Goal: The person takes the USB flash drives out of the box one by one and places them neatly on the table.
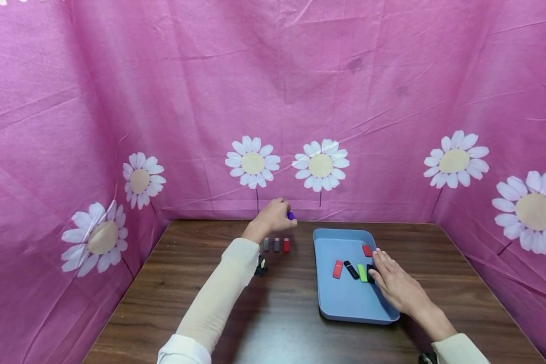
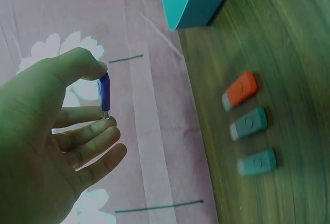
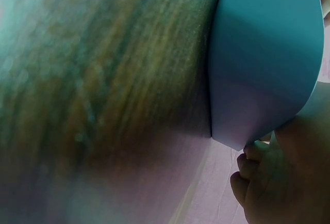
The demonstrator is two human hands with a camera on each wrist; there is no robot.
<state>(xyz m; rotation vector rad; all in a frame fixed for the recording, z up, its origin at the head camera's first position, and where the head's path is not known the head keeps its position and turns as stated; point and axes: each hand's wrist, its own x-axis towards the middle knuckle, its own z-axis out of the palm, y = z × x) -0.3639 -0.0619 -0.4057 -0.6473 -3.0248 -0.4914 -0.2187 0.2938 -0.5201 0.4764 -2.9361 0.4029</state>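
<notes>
My left hand (image 1: pixel 274 215) is raised over the far side of the table and pinches a purple USB flash drive (image 2: pixel 104 93) between thumb and fingertips. Its other fingers are spread loosely in the left wrist view. Below it, a red flash drive (image 1: pixel 286 245) and two grey ones (image 1: pixel 277 245) stand in a row on the wood. My right hand (image 1: pixel 399 283) rests along the right rim of the blue tray (image 1: pixel 346 306), fingers nearly straight. Inside the tray lie red, black and lime-green flash drives (image 1: pixel 362 273); the right hand partly covers one black drive (image 1: pixel 370 273).
A brown wooden table (image 1: pixel 186 283) carries everything. Pink cloth (image 1: pixel 282 91) with white daisies hangs along the back and both sides. In the right wrist view, the tray's outer wall (image 3: pixel 263 53) fills the upper right.
</notes>
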